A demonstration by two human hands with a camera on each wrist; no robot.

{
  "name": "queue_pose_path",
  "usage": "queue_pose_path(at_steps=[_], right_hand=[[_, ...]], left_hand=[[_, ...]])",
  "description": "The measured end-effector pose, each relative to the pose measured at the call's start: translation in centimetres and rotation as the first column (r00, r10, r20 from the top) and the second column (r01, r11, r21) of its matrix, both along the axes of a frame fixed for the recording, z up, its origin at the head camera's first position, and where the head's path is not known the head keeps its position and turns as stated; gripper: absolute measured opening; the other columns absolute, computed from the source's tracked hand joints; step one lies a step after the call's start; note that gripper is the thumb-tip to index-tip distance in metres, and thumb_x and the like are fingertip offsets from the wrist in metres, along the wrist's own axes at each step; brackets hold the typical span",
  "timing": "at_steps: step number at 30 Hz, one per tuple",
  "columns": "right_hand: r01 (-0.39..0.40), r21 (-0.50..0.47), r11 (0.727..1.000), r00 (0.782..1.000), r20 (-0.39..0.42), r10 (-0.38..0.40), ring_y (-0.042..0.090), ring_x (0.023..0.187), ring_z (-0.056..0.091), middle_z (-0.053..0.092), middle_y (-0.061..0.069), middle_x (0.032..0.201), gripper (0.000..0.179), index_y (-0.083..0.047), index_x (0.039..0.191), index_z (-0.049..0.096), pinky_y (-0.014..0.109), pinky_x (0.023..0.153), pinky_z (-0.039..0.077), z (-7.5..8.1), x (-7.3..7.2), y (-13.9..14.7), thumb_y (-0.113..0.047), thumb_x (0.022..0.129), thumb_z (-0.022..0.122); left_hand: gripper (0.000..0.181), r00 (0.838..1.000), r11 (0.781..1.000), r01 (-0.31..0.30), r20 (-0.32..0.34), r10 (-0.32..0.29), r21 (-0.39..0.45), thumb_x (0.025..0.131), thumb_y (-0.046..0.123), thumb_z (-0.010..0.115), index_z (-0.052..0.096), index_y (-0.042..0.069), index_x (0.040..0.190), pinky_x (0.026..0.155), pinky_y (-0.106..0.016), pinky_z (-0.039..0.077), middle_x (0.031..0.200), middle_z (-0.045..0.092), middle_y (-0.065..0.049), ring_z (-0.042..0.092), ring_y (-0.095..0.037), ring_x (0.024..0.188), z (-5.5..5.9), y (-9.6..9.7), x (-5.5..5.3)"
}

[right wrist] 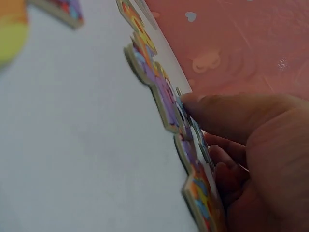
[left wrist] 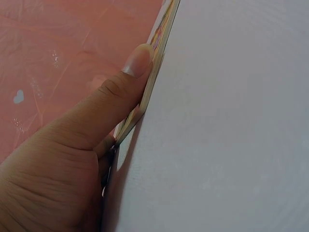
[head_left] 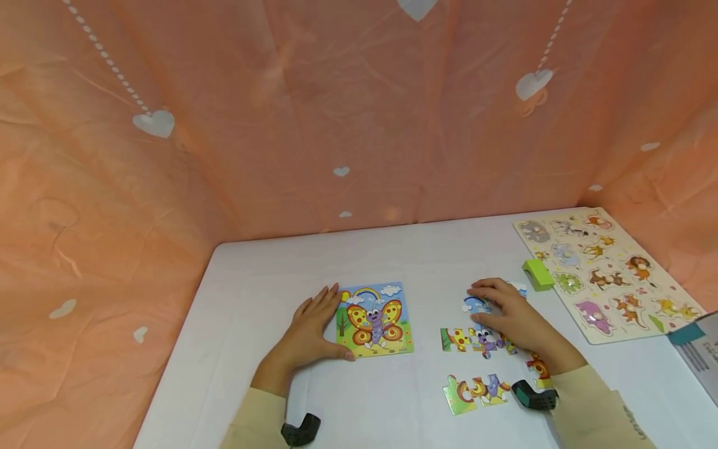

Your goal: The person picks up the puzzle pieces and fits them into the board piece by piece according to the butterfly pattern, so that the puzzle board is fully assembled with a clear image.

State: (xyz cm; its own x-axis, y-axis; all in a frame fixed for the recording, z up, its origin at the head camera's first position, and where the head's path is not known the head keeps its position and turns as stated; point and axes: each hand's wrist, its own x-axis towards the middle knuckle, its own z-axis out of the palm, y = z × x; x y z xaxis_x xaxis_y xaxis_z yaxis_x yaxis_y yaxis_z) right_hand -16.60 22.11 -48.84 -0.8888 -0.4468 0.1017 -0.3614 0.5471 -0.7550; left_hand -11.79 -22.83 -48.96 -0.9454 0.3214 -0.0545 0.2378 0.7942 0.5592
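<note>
A square puzzle board [head_left: 374,321] with a finished butterfly picture lies flat on the table. My left hand [head_left: 308,330] rests along its left side, fingers straight near the top left corner. The left thumb [left wrist: 137,63] touches the board's lower edge. On the right, my right hand [head_left: 507,312] holds a rainbow puzzle piece [head_left: 475,305] between thumb and fingers, partly hiding it. Just below lies a row of joined butterfly pieces [head_left: 465,340], also seen as a row of pieces [right wrist: 166,99] in the right wrist view. Another cloud piece [head_left: 518,289] shows behind the hand.
Lower pieces [head_left: 461,399] lie nearer the front, with an orange piece [head_left: 538,368] by the right wrist. A green block [head_left: 538,275] touches an animal peg board [head_left: 606,280] at the right. A grey box [head_left: 698,349] sits at the right edge. An orange curtain [head_left: 336,125] surrounds the table.
</note>
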Motion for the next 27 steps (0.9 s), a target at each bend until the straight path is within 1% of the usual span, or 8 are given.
queue_pose_path(at_steps=[4, 7, 16, 21, 24, 27], right_hand=[[-0.004, 0.005, 1.0, 1.0, -0.003, 0.004, 0.047, 0.144, 0.04, 0.051, 0.018, 0.152, 0.028, -0.008, 0.131, 0.074, 0.073, 0.114, 0.035, 0.32, 0.16, -0.36, -0.016, 0.104, 0.077], [0.006, 0.008, 1.0, 1.0, 0.008, -0.006, 0.047, 0.144, 0.04, 0.051, 0.018, 0.152, 0.019, -0.01, 0.123, 0.075, 0.074, 0.115, 0.035, 0.48, 0.22, -0.61, -0.014, 0.105, 0.076], [0.034, -0.008, 0.999, 0.999, 0.032, -0.034, 0.047, 0.144, 0.04, 0.053, 0.019, 0.149, 0.018, -0.009, 0.12, 0.07, 0.072, 0.117, 0.033, 0.46, 0.25, -0.88, -0.012, 0.103, 0.077], [0.051, -0.025, 0.998, 0.998, 0.044, -0.05, 0.046, 0.142, 0.043, 0.055, 0.018, 0.144, 0.009, -0.011, 0.109, 0.068, 0.071, 0.117, 0.034, 0.52, 0.24, -0.95, -0.007, 0.104, 0.075], [0.085, -0.032, 0.996, 0.996, 0.037, -0.084, 0.043, 0.135, 0.049, 0.057, 0.017, 0.137, 0.011, -0.008, 0.11, 0.067, 0.067, 0.115, 0.038, 0.53, 0.31, -0.98, -0.001, 0.104, 0.073], [0.153, -0.021, 0.988, 0.988, 0.005, -0.153, 0.038, 0.125, 0.055, 0.059, 0.016, 0.132, 0.023, -0.004, 0.123, 0.066, 0.057, 0.108, 0.045, 0.56, 0.41, -1.07, -0.001, 0.102, 0.075]], left_hand=[[0.138, 1.0, 1.0, 0.0, -0.005, 0.0, -0.001, 0.066, 0.068, 0.097, 0.032, 0.008, 0.172, 0.131, -0.056, 0.004, 0.18, 0.017, -0.003, 0.007, -0.028, 0.166, 0.01, -0.05, -0.04], [0.137, 1.0, 1.0, 0.0, -0.009, 0.0, -0.001, 0.066, 0.068, 0.097, 0.033, 0.008, 0.171, 0.131, -0.056, 0.004, 0.18, 0.017, -0.003, 0.007, -0.028, 0.166, 0.0, -0.06, -0.07], [0.137, 1.0, 1.0, -0.006, -0.009, 0.006, 0.005, 0.066, 0.069, 0.097, 0.033, 0.008, 0.171, 0.131, -0.056, 0.004, 0.18, 0.018, -0.003, 0.007, -0.027, 0.166, -0.04, -0.05, -0.03], [0.137, 1.0, 1.0, -0.006, -0.008, 0.006, 0.009, 0.066, 0.068, 0.097, 0.033, 0.008, 0.172, 0.131, -0.056, 0.004, 0.18, 0.018, -0.003, 0.007, -0.027, 0.166, -0.1, -0.04, 0.01], [0.137, 1.0, 1.0, -0.004, -0.005, 0.005, 0.011, 0.066, 0.068, 0.097, 0.033, 0.009, 0.172, 0.131, -0.056, 0.004, 0.18, 0.018, -0.003, 0.006, -0.027, 0.166, -0.11, -0.03, 0.06], [0.137, 1.0, 1.0, 0.0, -0.012, 0.0, 0.01, 0.066, 0.068, 0.097, 0.033, 0.008, 0.171, 0.131, -0.055, 0.004, 0.18, 0.018, -0.004, 0.007, -0.027, 0.166, -0.15, -0.08, 0.1]])
